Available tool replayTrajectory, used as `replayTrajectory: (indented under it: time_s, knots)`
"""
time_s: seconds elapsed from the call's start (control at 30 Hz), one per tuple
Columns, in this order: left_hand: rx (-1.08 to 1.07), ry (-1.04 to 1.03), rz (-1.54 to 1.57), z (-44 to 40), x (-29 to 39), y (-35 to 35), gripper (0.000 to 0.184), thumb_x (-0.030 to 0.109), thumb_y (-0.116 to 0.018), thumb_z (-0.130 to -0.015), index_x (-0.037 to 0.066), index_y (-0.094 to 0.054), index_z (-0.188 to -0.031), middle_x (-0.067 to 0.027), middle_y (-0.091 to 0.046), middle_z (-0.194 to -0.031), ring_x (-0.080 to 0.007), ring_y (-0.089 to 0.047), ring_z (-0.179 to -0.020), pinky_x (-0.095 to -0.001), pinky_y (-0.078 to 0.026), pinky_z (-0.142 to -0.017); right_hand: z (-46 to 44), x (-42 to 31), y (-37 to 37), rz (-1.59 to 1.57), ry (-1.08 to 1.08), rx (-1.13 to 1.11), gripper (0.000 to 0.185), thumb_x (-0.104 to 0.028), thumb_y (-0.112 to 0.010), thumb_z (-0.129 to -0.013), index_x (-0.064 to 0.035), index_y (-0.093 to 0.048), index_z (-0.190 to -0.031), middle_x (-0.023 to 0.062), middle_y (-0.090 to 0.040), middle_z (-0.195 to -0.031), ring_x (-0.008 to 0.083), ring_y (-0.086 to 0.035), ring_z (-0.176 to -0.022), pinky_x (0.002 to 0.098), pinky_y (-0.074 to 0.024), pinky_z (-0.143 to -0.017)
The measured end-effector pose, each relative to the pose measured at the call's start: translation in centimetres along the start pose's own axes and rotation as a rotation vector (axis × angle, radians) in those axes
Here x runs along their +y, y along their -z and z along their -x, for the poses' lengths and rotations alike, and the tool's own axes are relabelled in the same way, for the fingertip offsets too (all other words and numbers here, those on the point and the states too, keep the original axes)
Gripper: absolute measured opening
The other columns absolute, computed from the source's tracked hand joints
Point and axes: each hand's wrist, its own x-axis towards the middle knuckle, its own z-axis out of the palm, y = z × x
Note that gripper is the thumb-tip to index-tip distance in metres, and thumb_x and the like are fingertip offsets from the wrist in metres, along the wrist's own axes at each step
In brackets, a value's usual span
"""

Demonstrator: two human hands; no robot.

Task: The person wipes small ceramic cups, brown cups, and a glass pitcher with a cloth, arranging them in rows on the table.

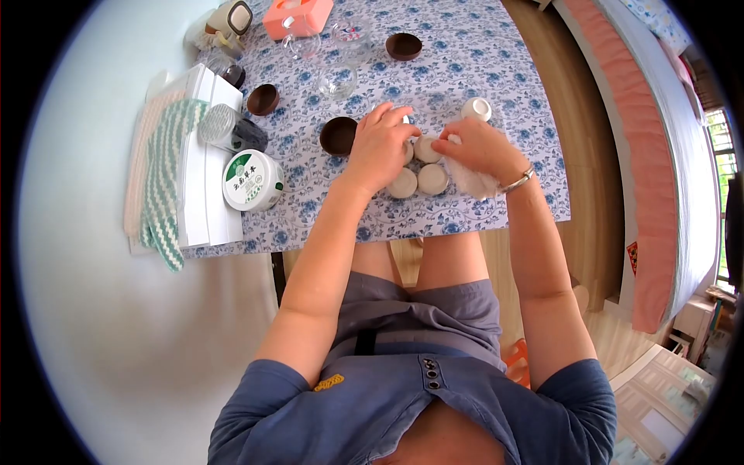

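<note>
Toward one o'clock, the pale round pieces (432, 179) could be scattered if brushed by the curled left hand (378, 147) or bent right hand (487, 149), though whether either pinches anything cannot be told.

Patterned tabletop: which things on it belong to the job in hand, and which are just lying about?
Probably the job:
- pale round pieces between left hand and right hand
- pale cloth or tissue below right hand

Apparently lying about:
- dark bowls
- round tub
- pink box

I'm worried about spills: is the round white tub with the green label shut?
The tub is shut: its printed lid covers the top.
</note>
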Motion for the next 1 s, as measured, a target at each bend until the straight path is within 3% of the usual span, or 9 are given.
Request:
replayTrajectory:
  time_s: [0.07, 0.17, 0.27, 0.47, 0.83, 1.0]
  knots:
    - [0.052, 0.009, 0.06, -0.1, -0.4, -0.1, 0.03, -0.003, -0.049, -0.072, 0.009, -0.061, -0.097, -0.007, -0.052, -0.119, -0.0275, -0.039, -0.118, -0.04, -0.031, -0.097, 0.5, 0.4, 0.4, -0.004, 0.049, 0.052, 0.032, -0.038, -0.056, -0.074, -0.0093, -0.066, -0.084, 0.0144, -0.064, -0.083, 0.0292, -0.061, -0.08, 0.0383, -0.0469, -0.071]
    - [0.108, -0.015, 0.126, -0.5, -0.4, 0.9, 0.036, -0.006, -0.043, -0.071, 0.006, -0.057, -0.102, -0.0091, -0.053, -0.115, -0.0292, -0.044, -0.113, -0.0383, -0.036, -0.094, 1.8, 1.0, 2.3, -0.096, -0.061, 0.186, 0.031, -0.036, -0.056, -0.075, -0.0109, -0.064, -0.092, 0.0148, -0.063, -0.084, 0.0292, -0.061, -0.08, 0.0378, -0.0463, -0.071]
    - [0.146, -0.041, 0.112, -0.9, -0.1, 1.6, 0.038, -0.007, -0.04, -0.073, 0.004, -0.054, -0.107, -0.0108, -0.053, -0.115, -0.0282, -0.045, -0.112, -0.0371, -0.038, -0.092, 2.1, 2.3, 3.3, -0.032, -0.284, 0.326, 0.048, -0.036, -0.058, -0.073, -0.0132, -0.05, -0.115, 0.0143, -0.063, -0.091, 0.0298, -0.061, -0.084, 0.0377, -0.046, -0.073]
    - [0.121, 0.056, 0.204, -2.0, 0.5, 0.6, 0.042, -0.006, -0.037, -0.078, 0.004, -0.044, -0.119, -0.0144, -0.054, -0.113, -0.0304, -0.048, -0.107, -0.0377, -0.04, -0.087, 0.3, 3.5, 2.3, 0.107, -0.209, 0.333, 0.051, -0.036, -0.061, -0.07, -0.0108, -0.051, -0.113, 0.0131, -0.064, -0.092, 0.0283, -0.06, -0.089, 0.039, -0.0458, -0.076]
    - [0.112, 0.025, 0.146, -1.9, 0.0, 0.8, 0.043, -0.007, -0.037, -0.078, 0.004, -0.042, -0.12, -0.0136, -0.056, -0.109, -0.0301, -0.051, -0.102, -0.0388, -0.041, -0.085, -0.8, 2.2, 1.9, 0.156, -0.246, 0.297, 0.048, -0.038, -0.062, -0.065, -0.008, -0.056, -0.101, 0.0124, -0.064, -0.085, 0.0279, -0.062, -0.082, 0.0388, -0.0472, -0.071]
    - [0.164, 0.019, 0.128, -1.8, -0.3, 0.5, 0.042, -0.006, -0.038, -0.078, 0.003, -0.043, -0.118, -0.0137, -0.056, -0.108, -0.0303, -0.051, -0.102, -0.039, -0.04, -0.086, -1.9, 0.2, 1.0, 0.104, -0.06, 0.296, 0.043, -0.039, -0.062, -0.063, -0.008, -0.058, -0.092, 0.012, -0.064, -0.083, 0.0285, -0.062, -0.078, 0.0378, -0.0474, -0.069]
